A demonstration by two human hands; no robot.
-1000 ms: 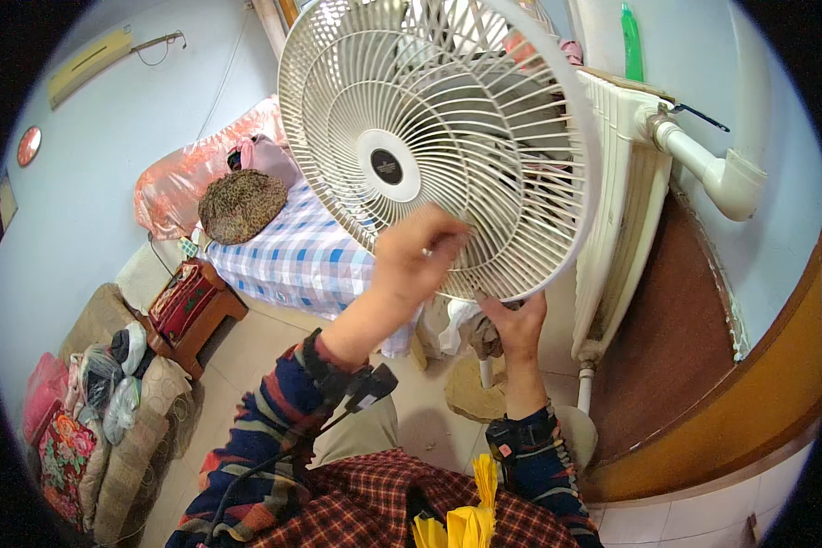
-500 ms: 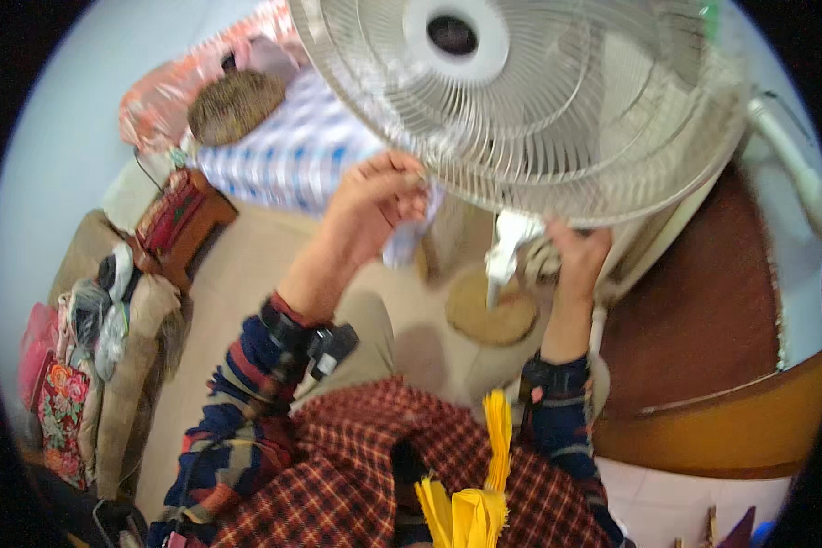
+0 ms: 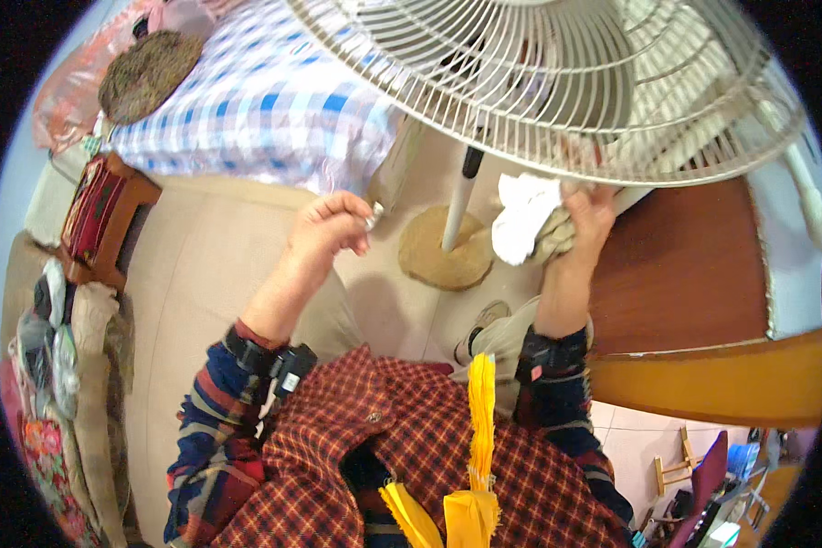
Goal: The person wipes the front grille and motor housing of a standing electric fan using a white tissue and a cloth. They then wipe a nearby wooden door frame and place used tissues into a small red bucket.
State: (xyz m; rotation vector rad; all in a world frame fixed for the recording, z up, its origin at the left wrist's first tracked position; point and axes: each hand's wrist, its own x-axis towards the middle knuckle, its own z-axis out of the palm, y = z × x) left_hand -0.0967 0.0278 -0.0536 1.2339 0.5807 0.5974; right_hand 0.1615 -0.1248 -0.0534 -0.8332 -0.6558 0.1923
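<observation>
A pedestal fan with a pale round wire grille [image 3: 530, 137] fills the upper right. Its pole [image 3: 457, 205] rises from a brown, round base [image 3: 446, 265] on the floor. My left hand [image 3: 324, 237], below and left of the grille and apart from it, pinches a small silvery-white piece [image 3: 374, 216] too small to name. Just under the grille's lower rim, my right hand [image 3: 583, 228] is closed on a white cloth [image 3: 525, 215] bunched with a greyish-beige one [image 3: 554, 239]. Some right fingertips are hidden near the rim; I cannot tell whether they touch the wire.
A bed with a blue-and-white checked sheet [image 3: 247, 100] stands at the far left, a brown round cushion [image 3: 151, 78] on it. Bags and bundles [image 3: 64, 365] line the left side. At right is a brown-topped wooden piece of furniture [image 3: 694, 265]. My shoe [image 3: 489, 320] is near the fan base.
My left hand has come away from the grille's edge, down and to the left, with the small piece in its pinch. My right hand stays by the rim with the cloth. The view has shifted.
</observation>
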